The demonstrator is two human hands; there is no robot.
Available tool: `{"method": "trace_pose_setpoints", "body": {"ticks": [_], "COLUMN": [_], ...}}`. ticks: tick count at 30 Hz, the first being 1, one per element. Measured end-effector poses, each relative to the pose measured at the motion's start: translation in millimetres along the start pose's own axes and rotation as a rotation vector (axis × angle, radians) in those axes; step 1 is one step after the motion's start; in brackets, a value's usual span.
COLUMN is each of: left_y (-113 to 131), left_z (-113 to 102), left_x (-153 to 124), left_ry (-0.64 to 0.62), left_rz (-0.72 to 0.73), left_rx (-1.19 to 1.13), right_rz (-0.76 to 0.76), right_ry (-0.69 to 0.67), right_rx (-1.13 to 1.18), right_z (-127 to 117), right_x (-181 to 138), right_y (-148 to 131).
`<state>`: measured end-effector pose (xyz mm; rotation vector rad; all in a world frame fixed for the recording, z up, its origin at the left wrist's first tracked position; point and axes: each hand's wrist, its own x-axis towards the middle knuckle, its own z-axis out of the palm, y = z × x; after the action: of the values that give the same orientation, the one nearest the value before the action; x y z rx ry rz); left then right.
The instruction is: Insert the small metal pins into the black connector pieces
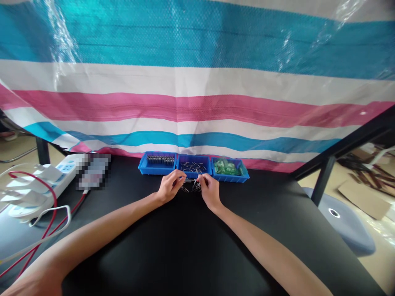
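Note:
My left hand (171,186) is closed in a pinch just in front of the middle blue bin; whatever lies between its fingertips is too small to make out. Opposite it, my right hand (211,191) pinches what looks like a thin metal pin (195,181). Several small metal pins (185,189) lie on the table between and below the hands, partly hidden by the fingers. Behind them stands the middle blue bin (179,167), which holds loose metal pins (194,167).
A left blue bin (142,166) holds rows of metal cylinders (160,159). The right blue bin (230,178) contains green packets (226,167). On the black table (185,246), a power strip (61,174) with cables sits left. A striped sheet (197,82) hangs behind; a grey stool (342,222) stands right.

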<state>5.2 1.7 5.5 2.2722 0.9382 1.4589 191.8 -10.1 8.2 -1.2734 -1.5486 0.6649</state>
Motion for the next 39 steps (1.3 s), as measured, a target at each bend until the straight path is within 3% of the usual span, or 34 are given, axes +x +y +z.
{"method": "trace_pose_setpoints", "body": {"ticks": [17,24,30,39], "left_y": [-0.8,-3.7,-4.1,-4.1], "left_z": [0.1,0.4,1.1,1.3], "left_x": [-1.3,-4.1,-3.9,-4.1], "left_ry": [0.015,0.112,0.131,0.13], "left_rz": [0.001,-0.104,-0.114,-0.122], "left_rx": [0.018,-0.004,-0.024,-0.018], "right_rz": [-0.107,-0.357,-0.314,-0.28], "right_ry": [-0.015,-0.261,-0.343,-0.374], "right_rx": [-0.038,-0.343,-0.586,-0.627], "right_z": [0.8,11.3,13.9,12.4], "right_x": [-1.0,-9.7,-12.2,-10.4], "right_y": [0.4,3.5,4.5,0.3]}}
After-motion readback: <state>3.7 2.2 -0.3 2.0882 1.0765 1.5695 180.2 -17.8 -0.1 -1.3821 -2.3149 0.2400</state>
